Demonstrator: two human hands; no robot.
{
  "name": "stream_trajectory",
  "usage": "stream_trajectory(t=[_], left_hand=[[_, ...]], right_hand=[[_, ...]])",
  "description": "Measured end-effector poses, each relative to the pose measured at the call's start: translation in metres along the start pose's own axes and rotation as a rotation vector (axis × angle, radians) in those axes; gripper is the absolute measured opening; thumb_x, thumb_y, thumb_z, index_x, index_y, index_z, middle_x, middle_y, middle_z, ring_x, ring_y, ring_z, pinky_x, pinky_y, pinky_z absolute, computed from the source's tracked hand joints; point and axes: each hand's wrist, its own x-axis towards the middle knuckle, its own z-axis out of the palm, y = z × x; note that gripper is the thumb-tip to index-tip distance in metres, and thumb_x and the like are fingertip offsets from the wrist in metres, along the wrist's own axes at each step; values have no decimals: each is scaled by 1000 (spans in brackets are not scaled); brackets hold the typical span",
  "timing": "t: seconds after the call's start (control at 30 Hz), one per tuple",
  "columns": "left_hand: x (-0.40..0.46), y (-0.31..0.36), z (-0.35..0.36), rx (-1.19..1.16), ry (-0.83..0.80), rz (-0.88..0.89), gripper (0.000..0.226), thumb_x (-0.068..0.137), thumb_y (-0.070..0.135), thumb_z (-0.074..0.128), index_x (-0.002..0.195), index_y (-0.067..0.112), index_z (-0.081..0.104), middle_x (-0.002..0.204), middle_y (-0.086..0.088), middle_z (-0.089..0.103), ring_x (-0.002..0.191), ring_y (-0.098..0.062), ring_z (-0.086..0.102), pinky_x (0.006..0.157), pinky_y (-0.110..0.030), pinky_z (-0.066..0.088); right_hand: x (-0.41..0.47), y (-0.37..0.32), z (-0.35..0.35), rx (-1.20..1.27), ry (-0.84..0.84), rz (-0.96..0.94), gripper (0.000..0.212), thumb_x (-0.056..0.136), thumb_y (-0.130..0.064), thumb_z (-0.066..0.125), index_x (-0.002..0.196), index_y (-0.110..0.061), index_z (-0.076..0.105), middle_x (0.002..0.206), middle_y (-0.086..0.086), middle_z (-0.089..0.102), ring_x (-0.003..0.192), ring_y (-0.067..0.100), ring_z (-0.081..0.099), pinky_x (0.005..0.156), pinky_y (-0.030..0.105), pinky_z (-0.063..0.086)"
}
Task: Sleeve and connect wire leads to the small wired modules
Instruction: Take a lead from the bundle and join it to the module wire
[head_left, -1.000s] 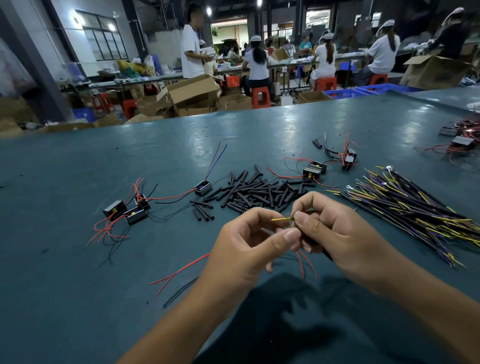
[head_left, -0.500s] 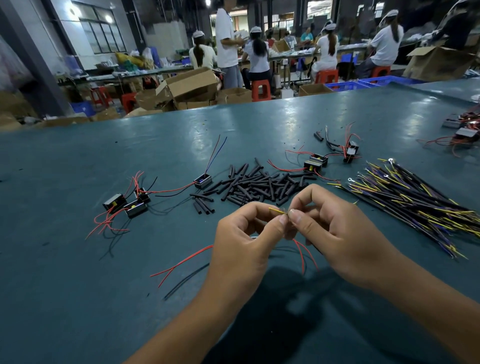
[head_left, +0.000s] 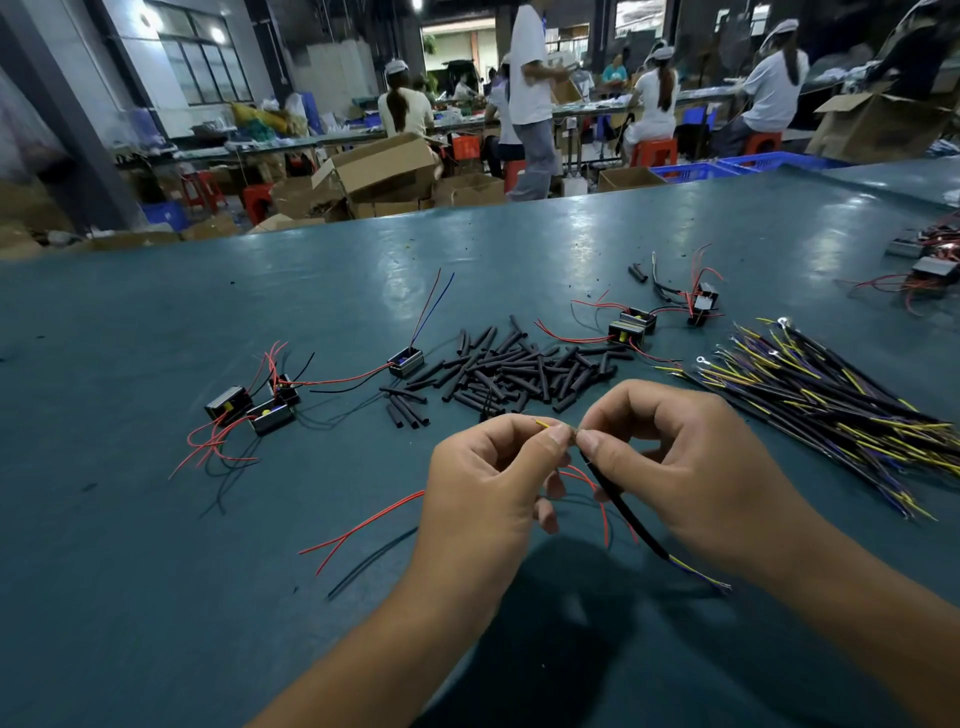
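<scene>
**Joining a lead above the table**

Left hand (head_left: 488, 483) pinches a yellow wire (head_left: 543, 424); right hand (head_left: 691, 467) pinches a black lead (head_left: 628, 514), tips meeting. Best to keep both pinches tight at the joint. Sleeves (head_left: 519, 371), modules (head_left: 631, 327) and a lead bundle (head_left: 831, 405) lie beyond; loose red wires (head_left: 358, 530) below could snag.

No text, label, brand or number can be read anywhere: the small modules (head_left: 406, 362), the cardboard boxes (head_left: 382, 169) behind the tabletop (head_left: 156, 322) and the blue crates (head_left: 691, 171) show no legible marking at this sharpness.
</scene>
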Motion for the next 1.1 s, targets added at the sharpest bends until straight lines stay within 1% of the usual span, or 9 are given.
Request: stream_trajectory(t=[0.07,0.13,0.2,0.3,0.4,0.5,0.6,0.9,1.1], left_hand=[[0,-1,0,7,-7,6,18,94,10,67,78,10,74,63,0,58,57,-11,52,47,-23,45],[0,0,0,-1,-10,6,19,95,11,66,78,12,74,64,-1,58,59,-11,53,48,-23,47],[-1,0,1,-8,-20,3,15,93,14,68,80,11,74,65,-2,60,61,-12,56,49,-24,49],[-2,1,0,12,-44,28,10,91,13,71,86,5,73,72,-4,69,64,-13,64,51,-25,53],[-3,0,0,104,-24,89,7,92,6,71,86,5,72,72,-6,73,64,-15,69,56,-26,56],[-5,-1,0,192,3,160,8,87,10,75,80,12,72,69,-5,73,61,-15,69,59,-28,57],[-6,-1,1,298,-12,198,2,82,19,71,81,20,73,69,-1,74,62,-15,70,65,-37,62],[-5,3,-2,381,-6,212,9,82,20,66,75,17,71,65,0,72,62,-22,71,64,-50,60],[-7,0,2,465,74,249,9,81,23,67,72,21,69,64,5,70,60,-15,69,61,-46,59]], right_hand=[[1,0,-1,-70,11,-8,9,85,-31,65,78,-26,65,69,-3,64,56,7,54,51,25,46],[1,-1,-1,-73,25,-12,10,85,-33,63,78,-25,65,68,0,64,58,14,57,52,33,47],[0,0,1,-62,28,-11,11,85,-32,62,78,-24,64,63,1,64,52,9,55,48,27,45],[-1,2,1,50,-10,39,11,89,-21,65,79,-22,63,58,5,66,44,14,60,44,26,48],[1,5,-2,133,-30,76,17,92,-2,64,79,-14,64,58,11,68,48,24,67,51,29,55],[3,7,-2,181,-29,95,14,91,2,64,80,-7,65,60,12,70,53,24,70,56,31,59],[2,7,-2,166,-44,78,15,90,3,64,80,-8,66,63,12,70,56,24,71,58,30,59],[1,5,-4,21,-110,-42,13,91,1,66,84,-11,65,69,4,70,59,18,71,59,26,58],[-4,0,9,-143,24,-75,15,88,-10,68,78,-21,62,65,-8,66,52,15,65,51,30,54]])
